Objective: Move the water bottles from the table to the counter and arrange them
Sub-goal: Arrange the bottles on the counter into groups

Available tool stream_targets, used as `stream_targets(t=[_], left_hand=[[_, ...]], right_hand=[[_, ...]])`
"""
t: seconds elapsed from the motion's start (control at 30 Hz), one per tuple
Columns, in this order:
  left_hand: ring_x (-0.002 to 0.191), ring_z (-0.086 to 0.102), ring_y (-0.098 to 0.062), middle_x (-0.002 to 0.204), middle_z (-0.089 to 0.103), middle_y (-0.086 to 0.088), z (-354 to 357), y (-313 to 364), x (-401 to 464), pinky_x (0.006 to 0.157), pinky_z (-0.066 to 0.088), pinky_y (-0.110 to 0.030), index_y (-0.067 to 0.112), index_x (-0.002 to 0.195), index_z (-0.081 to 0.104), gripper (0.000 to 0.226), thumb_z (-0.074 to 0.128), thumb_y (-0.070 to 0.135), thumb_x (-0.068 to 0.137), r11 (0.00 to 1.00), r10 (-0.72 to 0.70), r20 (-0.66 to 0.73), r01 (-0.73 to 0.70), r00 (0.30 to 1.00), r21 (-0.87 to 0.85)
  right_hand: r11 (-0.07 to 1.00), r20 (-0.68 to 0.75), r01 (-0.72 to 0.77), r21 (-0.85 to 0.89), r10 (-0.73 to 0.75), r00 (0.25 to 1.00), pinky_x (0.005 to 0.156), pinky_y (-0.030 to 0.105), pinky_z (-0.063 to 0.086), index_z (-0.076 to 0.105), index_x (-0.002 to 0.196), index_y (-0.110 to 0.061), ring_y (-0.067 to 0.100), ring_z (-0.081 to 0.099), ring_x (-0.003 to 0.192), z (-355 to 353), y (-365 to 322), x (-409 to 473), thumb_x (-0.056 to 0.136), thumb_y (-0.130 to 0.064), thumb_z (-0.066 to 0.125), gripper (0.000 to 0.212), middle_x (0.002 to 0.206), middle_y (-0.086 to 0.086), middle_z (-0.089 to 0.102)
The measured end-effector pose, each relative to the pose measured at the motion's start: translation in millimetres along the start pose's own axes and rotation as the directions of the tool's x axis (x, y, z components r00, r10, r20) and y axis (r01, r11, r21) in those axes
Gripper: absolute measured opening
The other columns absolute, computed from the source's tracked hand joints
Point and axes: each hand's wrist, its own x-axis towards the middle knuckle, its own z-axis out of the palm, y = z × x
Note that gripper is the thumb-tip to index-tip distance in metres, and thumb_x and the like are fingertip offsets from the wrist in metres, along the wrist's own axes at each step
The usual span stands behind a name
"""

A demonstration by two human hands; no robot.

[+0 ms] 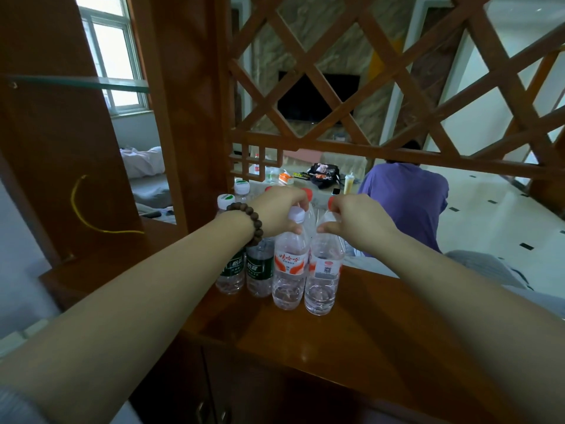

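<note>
Near: wooden bench [351,341] top, front half bare, front edge runs diagonally low-left to right; cabinet doors below

Both hands over the bottle cluster near the bench's back edge. Left hand [281,212], beaded bracelet [249,223] on wrist, fingers closed round the neck of the white-cap bottle [290,270] with red-orange label. Right hand [357,223], fingers pinched on the neck of the right bottle [324,270], its cap hidden by the hand. Those two upright, sides touching, front row

Left of them two green-label bottles [260,267], upright, touching, partly behind left forearm; more white caps [241,187] and red caps behind. Cluster is tight against the wooden post [198,148] and lattice screen [397,102]; bare bench to the right

Far: person in purple shirt [406,203] seated beyond the screen, cluttered low table [305,179], tiled floor
</note>
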Motion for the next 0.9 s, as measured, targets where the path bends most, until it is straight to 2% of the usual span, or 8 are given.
stream_targets(t=[0.1, 0.23, 0.33, 0.43, 0.53, 0.7, 0.83, 0.9], left_hand=[[0.093, 0.045, -0.013, 0.116, 0.055, -0.004, 1.0, 0.9, -1.2, 0.077, 0.036, -0.024, 0.014, 0.118, 0.054, 0.045, 0.074, 0.026, 0.080, 1.000, -0.018, 0.003, 0.018, 1.000, 0.020], [0.112, 0.050, -0.020, 0.127, 0.053, -0.006, 3.7, 1.4, -3.3, 0.082, 0.035, -0.022, 0.015, 0.129, 0.049, 0.052, 0.070, 0.027, 0.083, 0.999, -0.033, -0.003, 0.034, 0.999, 0.034], [0.117, 0.049, -0.021, 0.133, 0.050, -0.006, 5.3, 3.2, -7.1, 0.085, 0.035, -0.022, 0.015, 0.135, 0.045, 0.055, 0.067, 0.025, 0.086, 0.999, -0.037, -0.016, 0.037, 0.999, 0.030], [0.121, 0.048, -0.022, 0.135, 0.050, -0.006, 7.6, 4.2, -10.2, 0.091, 0.038, -0.026, 0.015, 0.136, 0.044, 0.055, 0.065, 0.025, 0.087, 0.997, -0.046, -0.018, 0.047, 0.999, 0.055], [0.125, 0.045, -0.022, 0.138, 0.047, -0.006, 10.0, 6.5, -14.0, 0.097, 0.037, -0.028, 0.016, 0.138, 0.042, 0.054, 0.063, 0.023, 0.088, 0.995, -0.072, -0.014, 0.073, 0.997, 0.072], [0.129, 0.041, -0.023, 0.143, 0.041, -0.006, 20.0, 11.9, -23.7, 0.102, 0.035, -0.032, 0.019, 0.143, 0.035, 0.060, 0.061, 0.022, 0.089, 0.990, -0.115, -0.063, 0.120, 0.991, 0.077], [0.133, 0.036, -0.022, 0.148, 0.033, -0.004, 27.9, 19.2, -34.4, 0.106, 0.037, -0.037, 0.019, 0.147, 0.027, 0.067, 0.060, 0.022, 0.089, 0.977, -0.189, -0.100, 0.198, 0.977, 0.083], [0.134, 0.035, -0.022, 0.148, 0.033, -0.004, 27.8, 25.7, -41.6, 0.107, 0.035, -0.035, 0.017, 0.146, 0.028, 0.066, 0.060, 0.022, 0.088, 0.970, -0.211, -0.159, 0.227, 0.964, 0.084]], right_hand=[[1.000, -0.012, -0.013, 0.014, 0.014, 1.000, 0.046, 0.027, 0.021, 0.043, 0.075, -0.011, 0.022, 0.043, 0.065, 1.6, 0.4, 0.3, 0.079, -0.048, 0.069, 0.046, 0.069, 0.002, 0.045], [0.999, -0.015, -0.037, 0.035, 0.037, 0.999, 0.049, 0.028, 0.025, 0.050, 0.085, -0.010, 0.021, 0.046, 0.069, 4.6, 0.9, -1.4, 0.078, -0.050, 0.068, 0.044, 0.076, 0.003, 0.051], [0.996, -0.016, -0.049, 0.074, 0.051, 0.999, 0.058, 0.030, 0.033, 0.055, 0.103, -0.010, 0.022, 0.053, 0.078, 7.7, 3.6, -3.6, 0.078, -0.049, 0.069, 0.049, 0.086, 0.006, 0.057], [0.995, -0.018, -0.052, 0.087, 0.054, 0.998, 0.062, 0.034, 0.044, 0.054, 0.113, -0.011, 0.026, 0.059, 0.084, 11.6, 7.2, -6.7, 0.077, -0.050, 0.069, 0.056, 0.095, 0.008, 0.063], [0.991, 0.004, -0.063, 0.121, 0.063, 0.998, 0.073, 0.043, 0.053, 0.049, 0.121, -0.013, 0.030, 0.062, 0.091, 13.7, 9.3, -11.3, 0.076, -0.050, 0.070, 0.062, 0.104, 0.011, 0.064], [0.984, 0.034, -0.050, 0.173, 0.045, 0.998, 0.074, 0.040, 0.051, 0.042, 0.126, -0.014, 0.030, 0.061, 0.095, 13.3, 11.0, -23.2, 0.080, -0.050, 0.067, 0.064, 0.106, 0.011, 0.062], [0.972, -0.019, -0.002, 0.237, 0.007, 1.000, 0.094, 0.043, 0.045, 0.035, 0.138, -0.012, 0.033, 0.048, 0.119, 11.4, 11.8, -35.9, 0.082, -0.048, 0.065, 0.073, 0.132, 0.013, 0.049], [0.965, -0.043, 0.019, 0.263, -0.008, 0.999, 0.100, 0.043, 0.041, 0.035, 0.139, -0.011, 0.033, 0.043, 0.123, 5.7, 10.0, -44.3, 0.085, -0.046, 0.062, 0.070, 0.137, 0.013, 0.043]])
